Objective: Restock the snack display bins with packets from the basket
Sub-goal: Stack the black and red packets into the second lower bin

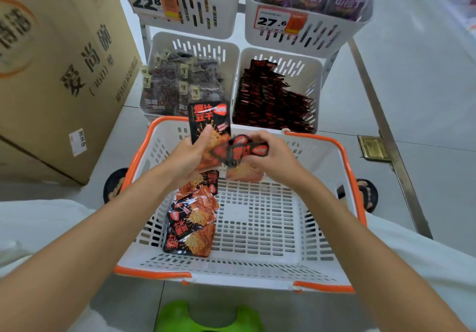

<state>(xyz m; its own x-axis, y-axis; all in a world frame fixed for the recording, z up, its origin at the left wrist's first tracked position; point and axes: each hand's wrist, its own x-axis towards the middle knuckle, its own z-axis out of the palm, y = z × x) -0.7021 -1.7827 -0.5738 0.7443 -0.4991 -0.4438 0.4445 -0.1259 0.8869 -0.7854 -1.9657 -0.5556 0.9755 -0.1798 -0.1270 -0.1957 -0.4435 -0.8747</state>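
pale tiled floor [425,79], cardboard box [59,74]

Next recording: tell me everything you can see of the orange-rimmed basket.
The basket is a white, plastic-looking rectangular tub with slotted walls and floor and an orange rim. It sits upright, apparently on the pale floor, just before the lower display bins and between the person's feet. A small pile of red-and-black packets lies along its left side. Above it the left hand grips an upright packet and the right hand grips a blurred bunch; neither hand touches it.
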